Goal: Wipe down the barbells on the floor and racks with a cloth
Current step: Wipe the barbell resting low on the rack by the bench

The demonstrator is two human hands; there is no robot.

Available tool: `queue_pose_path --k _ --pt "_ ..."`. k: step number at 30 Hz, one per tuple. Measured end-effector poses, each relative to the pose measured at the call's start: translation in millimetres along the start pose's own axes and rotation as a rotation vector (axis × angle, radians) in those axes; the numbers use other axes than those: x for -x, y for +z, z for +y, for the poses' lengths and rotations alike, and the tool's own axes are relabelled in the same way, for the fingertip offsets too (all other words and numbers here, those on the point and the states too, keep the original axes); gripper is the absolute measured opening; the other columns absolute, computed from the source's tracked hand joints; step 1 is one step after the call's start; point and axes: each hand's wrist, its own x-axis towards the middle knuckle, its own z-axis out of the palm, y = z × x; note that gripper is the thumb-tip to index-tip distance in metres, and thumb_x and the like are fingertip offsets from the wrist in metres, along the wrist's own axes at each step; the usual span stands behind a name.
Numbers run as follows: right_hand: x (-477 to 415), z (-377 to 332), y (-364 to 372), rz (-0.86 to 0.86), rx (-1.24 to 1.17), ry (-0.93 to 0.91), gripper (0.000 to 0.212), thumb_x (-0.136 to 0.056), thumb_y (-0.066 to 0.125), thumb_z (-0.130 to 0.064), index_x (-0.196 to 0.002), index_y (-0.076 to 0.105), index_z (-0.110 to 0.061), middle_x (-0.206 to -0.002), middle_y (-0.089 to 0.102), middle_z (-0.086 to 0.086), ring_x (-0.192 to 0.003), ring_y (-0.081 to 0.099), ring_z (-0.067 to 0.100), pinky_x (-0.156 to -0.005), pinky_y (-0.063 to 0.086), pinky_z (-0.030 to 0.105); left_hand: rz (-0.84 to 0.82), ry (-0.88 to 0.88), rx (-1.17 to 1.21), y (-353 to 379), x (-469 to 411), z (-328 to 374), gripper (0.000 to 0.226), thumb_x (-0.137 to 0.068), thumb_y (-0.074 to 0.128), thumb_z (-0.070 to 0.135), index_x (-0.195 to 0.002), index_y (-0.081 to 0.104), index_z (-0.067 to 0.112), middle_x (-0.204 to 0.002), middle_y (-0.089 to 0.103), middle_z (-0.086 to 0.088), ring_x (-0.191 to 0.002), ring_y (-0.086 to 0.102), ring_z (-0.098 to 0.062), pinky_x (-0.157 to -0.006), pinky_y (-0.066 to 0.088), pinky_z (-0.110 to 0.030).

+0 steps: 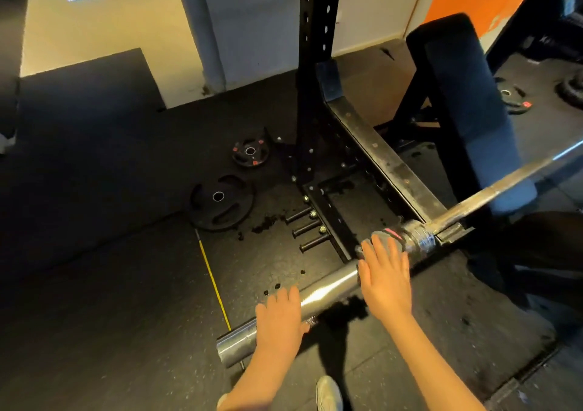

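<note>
A steel barbell (328, 287) lies across the black rack's safety arm (378, 151), its thick sleeve end pointing toward me and its thin shaft (504, 183) running off to the right. My left hand (279, 319) grips the sleeve near its free end, fingers wrapped over the top and thumb on the near side. My right hand (386, 278) lies farther up the sleeve, fingers straight and spread, pressing a grey cloth (386, 237) with a pink tag against the sleeve just below the collar. Most of the cloth is hidden under my fingers.
The rack upright (318, 63) rises behind the arm; storage pegs (306, 230) stick out at its base. Two black weight plates (220, 202) (250, 151) lie on the rubber floor to the left. A padded bench (463, 95) stands on the right. My shoe (328, 393) is below.
</note>
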Motion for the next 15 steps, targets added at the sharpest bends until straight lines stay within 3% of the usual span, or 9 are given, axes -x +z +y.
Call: queue_pose_path --k 3,5,9,13,15 --pt "-6.9 29.9 -17.1 -0.004 0.091 -0.205 0.052 -0.095 0.023 -0.039 -0.137 0.052 -0.028 -0.146 0.046 -0.005 -0.138 0.035 0.021 -0.117 0.010 0.051 0.014 -0.032 -0.001 -2.6 0.1 4.0 0.061 -0.092 0.052 0.052 -0.138 0.031 0.018 -0.131 0.045 -0.004 -0.119 0.047 -0.024 -0.093 0.038 -0.037" --pt "-28.6 46.8 -24.6 0.049 0.125 -0.207 0.046 -0.095 0.028 -0.036 -0.126 0.061 -0.025 -0.131 0.058 -0.003 -0.126 0.047 0.021 -0.114 0.017 0.049 0.019 -0.048 -0.004 -3.8 0.4 6.2 0.066 -0.092 0.049 0.057 -0.141 0.028 0.018 -0.132 0.044 -0.003 -0.119 0.048 -0.024 -0.094 0.038 -0.037" --pt "-20.4 22.4 -6.5 0.123 -0.018 -0.127 0.042 -0.093 0.033 -0.029 -0.116 0.065 -0.015 -0.123 0.060 0.004 -0.123 0.046 0.027 -0.107 0.031 0.047 0.023 -0.099 0.038 -1.4 3.6 9.1 0.069 -0.095 0.035 0.059 -0.148 0.019 0.020 -0.136 0.040 -0.002 -0.121 0.045 -0.024 -0.097 0.034 -0.038" --pt "-7.6 28.5 -14.4 0.111 -0.058 -0.354 0.036 -0.091 0.041 -0.031 -0.117 0.065 -0.022 -0.124 0.060 -0.003 -0.120 0.050 0.020 -0.095 0.039 0.037 0.044 -0.116 0.091 1.8 7.3 12.3 0.060 -0.098 0.026 0.055 -0.147 0.022 0.022 -0.135 0.041 0.000 -0.120 0.044 -0.022 -0.098 0.033 -0.039" --pt "-21.9 42.6 -23.6 0.132 0.001 -0.355 0.029 -0.092 0.044 -0.030 -0.112 0.065 -0.024 -0.122 0.058 -0.003 -0.114 0.052 0.021 -0.091 0.041 0.037 0.049 -0.121 0.078 3.6 10.0 13.2 0.059 -0.099 0.025 0.053 -0.149 0.020 0.022 -0.137 0.040 0.000 -0.121 0.043 -0.022 -0.099 0.032 -0.039"
